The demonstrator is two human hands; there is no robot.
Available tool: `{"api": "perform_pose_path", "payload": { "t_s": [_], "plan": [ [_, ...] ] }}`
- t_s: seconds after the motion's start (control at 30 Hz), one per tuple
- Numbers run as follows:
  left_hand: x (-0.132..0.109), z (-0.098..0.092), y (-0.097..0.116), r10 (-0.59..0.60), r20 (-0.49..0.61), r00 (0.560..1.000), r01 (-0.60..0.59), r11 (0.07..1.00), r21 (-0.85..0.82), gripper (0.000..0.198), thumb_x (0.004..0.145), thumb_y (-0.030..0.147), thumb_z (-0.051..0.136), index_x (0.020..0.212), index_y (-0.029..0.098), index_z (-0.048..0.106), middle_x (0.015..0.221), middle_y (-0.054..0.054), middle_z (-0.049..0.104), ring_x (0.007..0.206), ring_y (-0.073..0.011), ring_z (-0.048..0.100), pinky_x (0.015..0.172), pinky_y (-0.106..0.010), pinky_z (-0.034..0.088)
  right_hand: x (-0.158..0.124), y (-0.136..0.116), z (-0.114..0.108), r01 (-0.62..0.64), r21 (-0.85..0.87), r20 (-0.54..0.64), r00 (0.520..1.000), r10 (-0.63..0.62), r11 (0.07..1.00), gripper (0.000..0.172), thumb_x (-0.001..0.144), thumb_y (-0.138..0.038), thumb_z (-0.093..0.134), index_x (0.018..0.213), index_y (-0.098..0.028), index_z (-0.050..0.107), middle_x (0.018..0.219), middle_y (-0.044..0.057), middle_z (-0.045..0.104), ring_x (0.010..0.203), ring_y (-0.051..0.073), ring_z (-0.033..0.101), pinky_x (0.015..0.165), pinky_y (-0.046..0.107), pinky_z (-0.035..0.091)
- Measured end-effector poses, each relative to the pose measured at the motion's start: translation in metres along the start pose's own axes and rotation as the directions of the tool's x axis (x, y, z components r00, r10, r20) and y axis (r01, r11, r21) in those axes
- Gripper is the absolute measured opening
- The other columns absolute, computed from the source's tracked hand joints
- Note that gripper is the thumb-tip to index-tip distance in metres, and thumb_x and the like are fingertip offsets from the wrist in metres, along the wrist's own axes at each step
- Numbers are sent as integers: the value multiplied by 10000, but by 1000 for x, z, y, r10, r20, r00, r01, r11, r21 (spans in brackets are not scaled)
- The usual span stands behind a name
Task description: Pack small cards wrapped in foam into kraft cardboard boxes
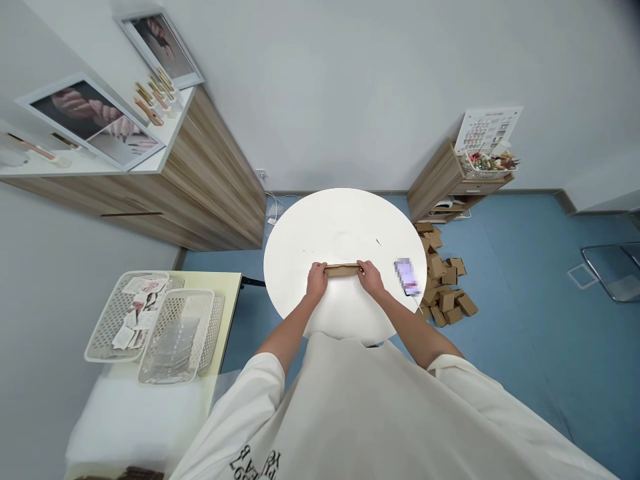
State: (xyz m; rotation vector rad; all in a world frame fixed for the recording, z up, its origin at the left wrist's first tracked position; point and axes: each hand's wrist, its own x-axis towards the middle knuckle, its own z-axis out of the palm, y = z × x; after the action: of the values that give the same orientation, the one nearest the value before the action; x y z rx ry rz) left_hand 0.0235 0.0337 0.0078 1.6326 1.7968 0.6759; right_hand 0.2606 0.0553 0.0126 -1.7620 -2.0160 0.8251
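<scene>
- On the near half of the round white surface (345,220), a flat cardboard piece (343,270) is held crosswise.
- Its left end is gripped by the left hand (317,280), and its right end by the right hand (371,277).
- Just right, a phone (407,277) is laid.
- Farther right, small boxes (443,283) are piled on the floor.

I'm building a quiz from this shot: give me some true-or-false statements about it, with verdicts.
1. The left hand and right hand both grip the cardboard. True.
2. A phone lies on the table. True.
3. Boxes lie heaped on the floor. True.
4. The table is square. False: it is round.
5. The phone lies left of the left hand. False: it lies right of the right hand.
6. The boxes are white. False: they are brown.
</scene>
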Motion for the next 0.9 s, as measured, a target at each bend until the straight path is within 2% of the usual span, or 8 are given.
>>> {"api": "perform_pose_path", "payload": {
  "t_s": [0.17, 0.27, 0.4, 0.53, 0.6, 0.67, 0.77, 0.9],
  "plan": [
    [-2, -5, -6, 95, 69, 993, -103, 986, 134, 409, 976, 215, 434, 1367, 238, 550, 1273, -99, 546, 1109, -239, 565, 995, -379, 456, -1, 0, -3, 26, -68, 42, 999, -23, 997, 460, 991, -269, 378, 1426, -221, 519, 1122, 112, 600, 959, 247, 595, 887, 370, 479],
    [-9, -8, -7, 109, 117, 987, -132, 970, 206, 460, 995, 252, 402, 1449, 257, 473, 1393, -118, 511, 1222, -276, 516, 1049, -423, 403, -7, 0, -1, 38, -112, 89, 996, -28, 993, 514, 1004, -313, 370, 1506, -212, 419, 1270, 152, 583, 1081, 289, 565, 942, 407, 451],
    [-22, -8, -9, 150, 154, 977, -186, 951, 248, 683, 931, 256, 510, 1570, 235, 272, 1599, -143, 314, 1409, -344, 355, 1140, -491, 278, -17, 3, 6, 48, -120, 176, 984, -27, 992, 774, 950, -469, 504, 1603, -232, 160, 1593, 143, 320, 1309, 341, 442, 1030, 461, 400],
    [-28, -6, -10, 124, 188, 974, -174, 945, 277, 836, 853, 166, 539, 1598, 241, 167, 1651, -132, 208, 1480, -342, 253, 1178, -509, 194, -18, 0, 14, -5, -67, 240, 970, 21, 998, 908, 922, -492, 531, 1615, -223, 9, 1656, 137, 157, 1418, 342, 335, 1065, 482, 385],
    [-26, -6, -10, 101, 198, 975, -156, 946, 284, 860, 835, 153, 545, 1598, 237, 158, 1649, -144, 205, 1478, -352, 251, 1170, -522, 202, -14, -6, 16, -57, -22, 208, 976, 60, 998, 885, 924, -471, 521, 1614, -198, 38, 1643, 147, 183, 1433, 329, 319, 1089, 474, 378],
    [-22, -6, -9, 89, 194, 977, -140, 952, 271, 846, 838, 160, 543, 1594, 227, 170, 1631, -164, 226, 1456, -370, 277, 1141, -534, 251, -9, -13, 17, -116, 29, 111, 987, 112, 993, 769, 942, -423, 478, 1598, -179, 158, 1588, 157, 292, 1410, 303, 360, 1102, 444, 381],
    [-18, -6, -8, 85, 155, 984, -117, 971, 207, 758, 868, 182, 525, 1571, 217, 244, 1552, -180, 328, 1383, -367, 369, 1080, -511, 349, -6, -19, 14, -191, 105, -55, 979, 197, 976, 562, 937, -326, 437, 1480, -182, 412, 1414, 149, 471, 1244, 261, 526, 1038, 394, 451],
    [-15, -4, -4, 85, 81, 993, -92, 992, 84, 619, 893, 166, 495, 1500, 214, 384, 1410, -159, 433, 1227, -303, 503, 1018, -442, 439, -7, -19, 10, -173, 148, -127, 973, 193, 974, 401, 884, -232, 452, 1253, -206, 607, 1204, 107, 584, 1038, 221, 608, 952, 376, 501]
  ]
}}
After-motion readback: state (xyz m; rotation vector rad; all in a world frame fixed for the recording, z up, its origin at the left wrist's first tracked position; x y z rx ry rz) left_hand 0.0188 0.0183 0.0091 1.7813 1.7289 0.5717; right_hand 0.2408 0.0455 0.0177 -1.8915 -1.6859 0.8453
